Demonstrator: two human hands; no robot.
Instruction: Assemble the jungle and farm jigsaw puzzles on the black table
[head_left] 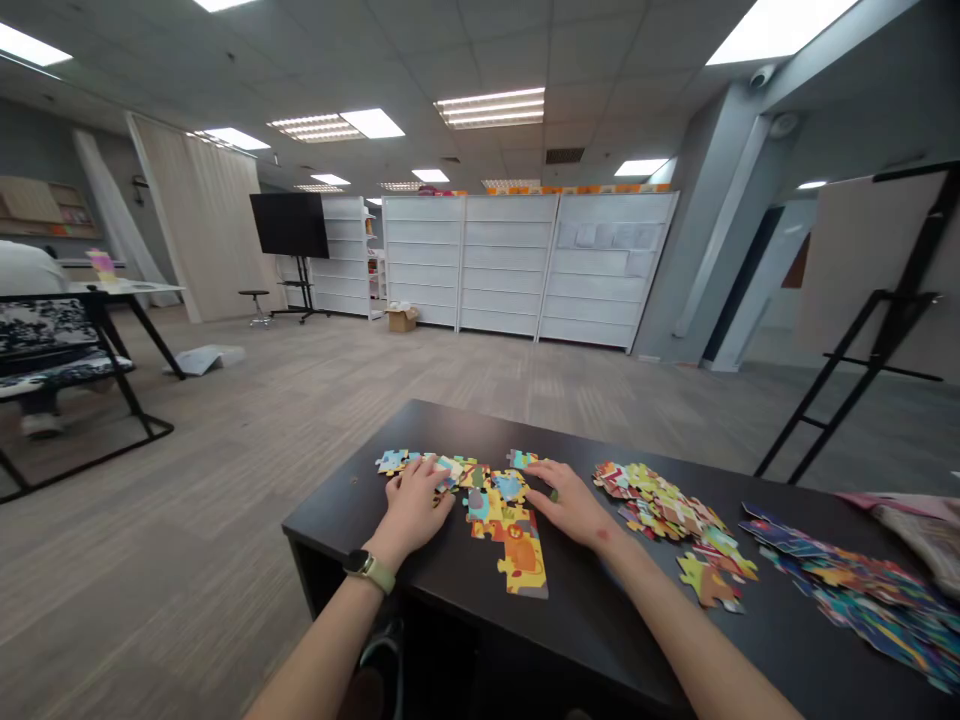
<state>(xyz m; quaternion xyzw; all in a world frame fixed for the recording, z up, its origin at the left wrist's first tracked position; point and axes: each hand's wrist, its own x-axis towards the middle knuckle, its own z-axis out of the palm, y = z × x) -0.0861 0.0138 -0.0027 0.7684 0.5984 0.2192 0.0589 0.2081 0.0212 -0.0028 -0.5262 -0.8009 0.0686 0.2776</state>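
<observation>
On the dark table a partly joined jigsaw puzzle (523, 550) shows an orange lion on yellow. My left hand (416, 505) lies over the puzzle's left side, fingers stretched across pale pieces and thumb apart. Past its fingers lies a light-blue puzzle piece (391, 461). At the right side, my right hand (566, 500) has its thumb and fingers apart, close to a blue puzzle piece (510, 486). Its forefinger reaches another blue-and-yellow piece (520, 459) at the top edge. Something greenish shows under the right palm, too small to name.
A heap of loose puzzle pieces (660, 500) lies right of my right arm. Farther right are a spread of dark-blue pieces (862, 580) and a pink-edged cloth or bag (915, 530). The table's (322, 515) left edge is near my left wrist. A person (30, 270) sits far left.
</observation>
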